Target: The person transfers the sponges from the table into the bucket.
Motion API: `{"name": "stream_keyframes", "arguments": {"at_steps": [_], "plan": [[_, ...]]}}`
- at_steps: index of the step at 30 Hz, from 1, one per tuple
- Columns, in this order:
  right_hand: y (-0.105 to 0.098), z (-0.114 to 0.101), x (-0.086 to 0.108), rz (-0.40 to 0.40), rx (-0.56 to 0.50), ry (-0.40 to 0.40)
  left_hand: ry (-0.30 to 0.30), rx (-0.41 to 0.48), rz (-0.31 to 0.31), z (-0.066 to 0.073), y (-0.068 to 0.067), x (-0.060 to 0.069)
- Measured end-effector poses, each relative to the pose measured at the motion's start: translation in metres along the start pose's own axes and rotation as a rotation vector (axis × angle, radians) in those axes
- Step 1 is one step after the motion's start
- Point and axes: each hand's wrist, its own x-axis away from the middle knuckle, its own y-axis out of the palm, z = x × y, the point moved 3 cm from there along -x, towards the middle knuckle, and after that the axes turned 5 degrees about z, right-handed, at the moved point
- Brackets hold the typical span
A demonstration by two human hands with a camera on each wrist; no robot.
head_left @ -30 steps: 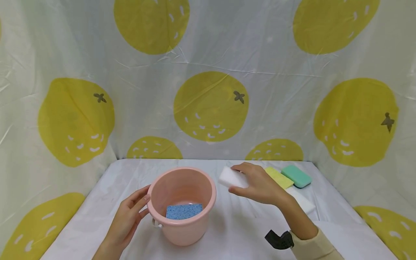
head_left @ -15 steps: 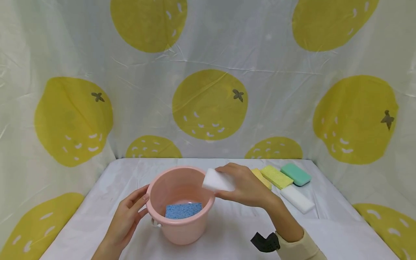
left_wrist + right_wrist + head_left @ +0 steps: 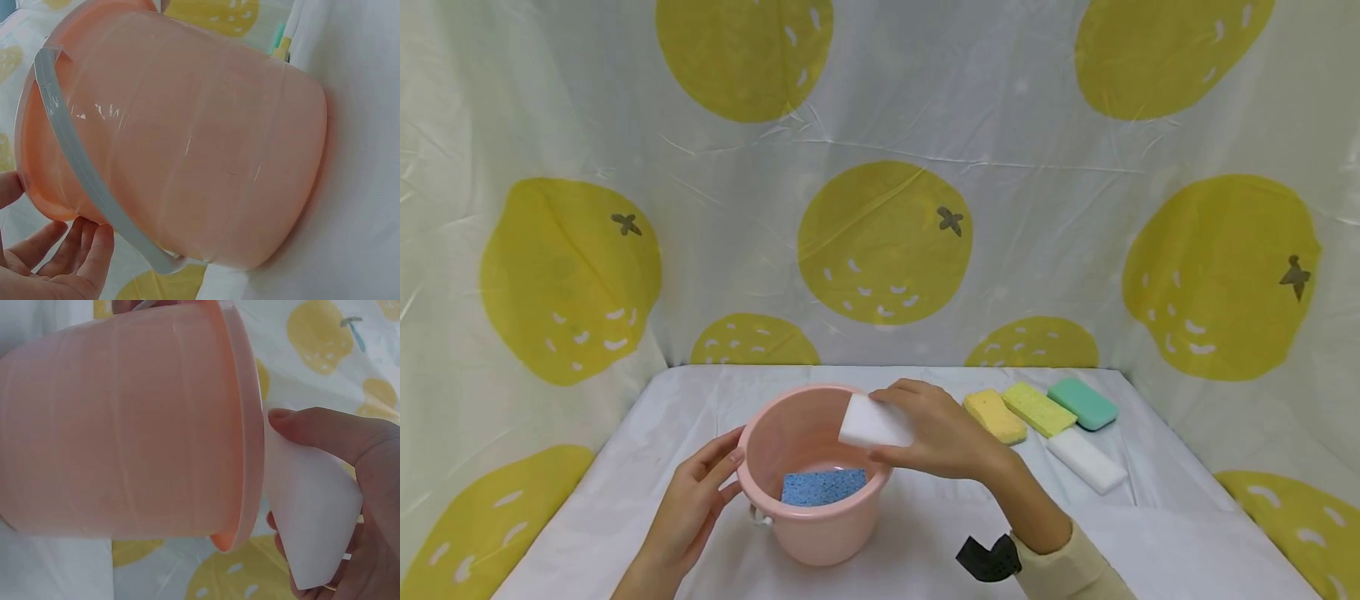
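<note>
A pink bucket point(image 3: 823, 533) stands on the white cloth with a blue sponge point(image 3: 824, 487) inside. The left hand point(image 3: 688, 504) grips its rim at the left, thumb on top of the edge; in the left wrist view those fingers point(image 3: 97, 256) lie under the rim near the pale handle point(image 3: 87, 172). Over the bucket's right rim, the right hand point(image 3: 936, 429) pinches a white sponge point(image 3: 872, 423) between thumb and fingers. The right wrist view shows this white sponge point(image 3: 312, 503) beside the rim point(image 3: 250, 437), held by the right hand point(image 3: 369, 469).
To the right lie a yellow-orange sponge point(image 3: 995, 416), a yellow-green sponge point(image 3: 1039, 408), a green sponge point(image 3: 1082, 403) and another white sponge point(image 3: 1086, 460). A lemon-patterned curtain point(image 3: 1037, 250) hangs behind and at both sides.
The right hand has moved left with the white sponge, from right of the bucket to over its right rim. The yellow-orange sponge has come into full view. The left hand keeps its grip.
</note>
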Motion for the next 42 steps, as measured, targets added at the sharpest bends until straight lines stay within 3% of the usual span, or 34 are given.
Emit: {"name": "stream_keyframes", "arguments": {"at_steps": [20, 33, 42], "plan": [[0.03, -0.014, -0.037, -0.205, 0.038, -0.038, 0.003, -0.01, -0.003, 0.0, 0.0, -0.001], [0.046, -0.016, -0.063, -0.294, 0.02, -0.068, -0.016, -0.01, 0.011, -0.001, 0.002, -0.001], [0.053, -0.014, -0.071, -0.327, 0.017, -0.083, -0.013, -0.002, 0.01, -0.002, 0.0, -0.001]]}}
